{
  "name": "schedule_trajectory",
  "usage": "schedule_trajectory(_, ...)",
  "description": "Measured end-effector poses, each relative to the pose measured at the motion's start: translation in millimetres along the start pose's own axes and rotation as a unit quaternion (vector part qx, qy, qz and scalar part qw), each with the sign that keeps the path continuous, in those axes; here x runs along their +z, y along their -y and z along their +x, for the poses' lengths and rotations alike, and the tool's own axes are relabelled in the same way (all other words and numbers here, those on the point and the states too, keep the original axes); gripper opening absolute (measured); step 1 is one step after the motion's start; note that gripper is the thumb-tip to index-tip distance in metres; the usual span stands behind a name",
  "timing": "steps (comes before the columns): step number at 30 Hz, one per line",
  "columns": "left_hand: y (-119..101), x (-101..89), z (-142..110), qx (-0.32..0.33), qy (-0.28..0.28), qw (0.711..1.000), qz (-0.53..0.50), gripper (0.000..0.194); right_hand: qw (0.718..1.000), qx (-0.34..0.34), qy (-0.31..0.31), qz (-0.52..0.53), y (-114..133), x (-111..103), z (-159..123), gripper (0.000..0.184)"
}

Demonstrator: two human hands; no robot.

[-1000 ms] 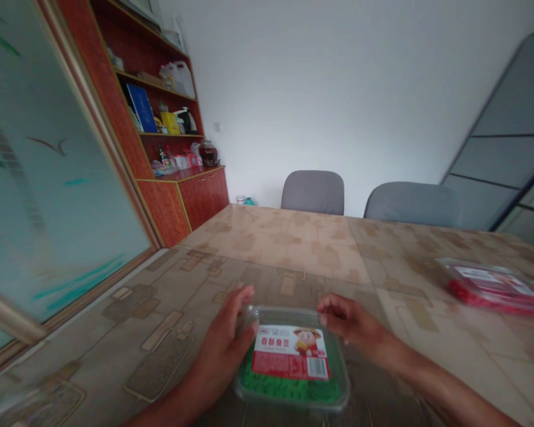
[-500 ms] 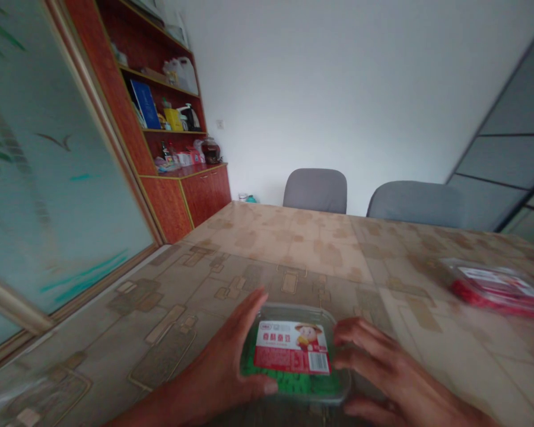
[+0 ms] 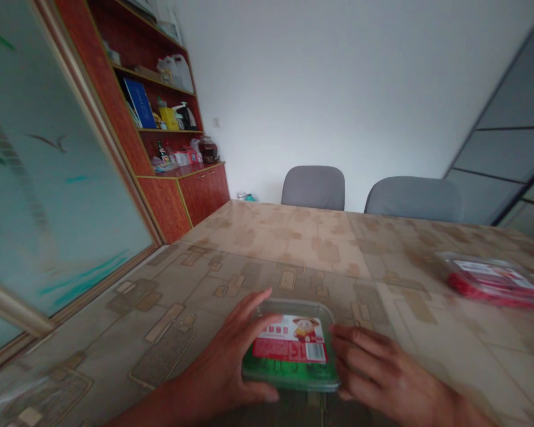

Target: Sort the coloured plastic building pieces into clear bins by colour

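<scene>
A clear plastic box of green beans (image 3: 292, 356) with a red and white label lies on the patterned table (image 3: 293, 249) near its front edge. My left hand (image 3: 231, 362) clasps the box's left side, thumb along its near edge and fingers up its far corner. My right hand (image 3: 378, 373) presses against the box's right side with the fingers curled at its rim. The box sits between both hands.
A second clear box with red contents (image 3: 493, 279) lies at the right of the table. Two grey chairs (image 3: 314, 187) stand behind the far edge. A wooden shelf cabinet (image 3: 169, 136) and a frosted glass panel (image 3: 40, 178) stand on the left.
Both hands have closed in on the box from its far corners to its sides. The right hand dropped lower along the right edge.
</scene>
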State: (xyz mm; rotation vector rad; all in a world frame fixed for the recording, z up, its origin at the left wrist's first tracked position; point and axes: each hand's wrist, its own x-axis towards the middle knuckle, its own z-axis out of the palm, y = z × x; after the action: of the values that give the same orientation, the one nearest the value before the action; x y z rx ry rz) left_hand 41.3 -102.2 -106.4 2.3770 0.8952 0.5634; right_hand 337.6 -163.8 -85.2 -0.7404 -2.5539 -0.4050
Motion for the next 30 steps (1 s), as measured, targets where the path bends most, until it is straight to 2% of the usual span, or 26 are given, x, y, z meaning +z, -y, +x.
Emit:
schedule_trajectory(2, -0.2, 0.3, -3.7, -0.018, -0.003, 0.999, -0.026, 0.105, 1.000, 0.018, 0.002, 0.019, 1.5, -1.6, -0.2, 0.021)
schedule_trajectory(3, -0.4, -0.2, -5.3, -0.028, -0.002, 0.998, -0.055, 0.108, 0.999, 0.028, 0.008, 0.040, 2.1, -3.5, 0.2, 0.022)
schedule_trajectory(5, -0.3, -2.2, -6.2, -0.060, -0.018, 0.989, -0.132, 0.091, 0.993, 0.054, 0.029, 0.101, 2.1, -8.1, 3.1, 0.025)
schedule_trajectory(7, 1.8, -4.7, -3.1, -0.114, -0.083, 0.971, -0.195, 0.066, 0.981, 0.105, 0.041, 0.158, 0.2, -10.9, 10.4, 0.025)
schedule_trajectory(9, 6.2, -6.6, 3.4, -0.173, -0.166, 0.946, -0.218, 0.050, 0.963, 0.182, 0.036, 0.196, -4.0, -8.3, 22.8, 0.021)
schedule_trajectory(11, 11.2, -7.5, 10.4, -0.208, -0.197, 0.931, -0.227, 0.039, 0.940, 0.252, 0.020, 0.228, -10.2, 0.9, 39.5, 0.019)
schedule_trajectory(13, 14.9, -7.4, 15.2, -0.223, -0.183, 0.927, -0.239, 0.031, 0.923, 0.285, 0.010, 0.260, -17.4, 14.8, 58.6, 0.019)
schedule_trajectory(17, 16.4, -5.9, 17.8, -0.247, -0.161, 0.920, -0.258, 0.029, 0.907, 0.287, 0.071, 0.299, -29.4, 43.4, 96.8, 0.026)
schedule_trajectory(21, 14.7, -4.9, 17.1, -0.242, -0.164, 0.916, -0.274, 0.025, 0.894, 0.282, 0.098, 0.335, -32.5, 60.3, 124.2, 0.017)
schedule_trajectory(25, 14.0, -4.9, 16.1, -0.246, -0.145, 0.899, -0.332, 0.031, 0.881, 0.291, 0.093, 0.361, -29.8, 65.9, 132.7, 0.012)
schedule_trajectory(30, 16.9, -4.7, 14.0, -0.266, -0.093, 0.849, -0.447, 0.036, 0.875, 0.286, 0.102, 0.378, -26.7, 65.4, 129.6, 0.010)
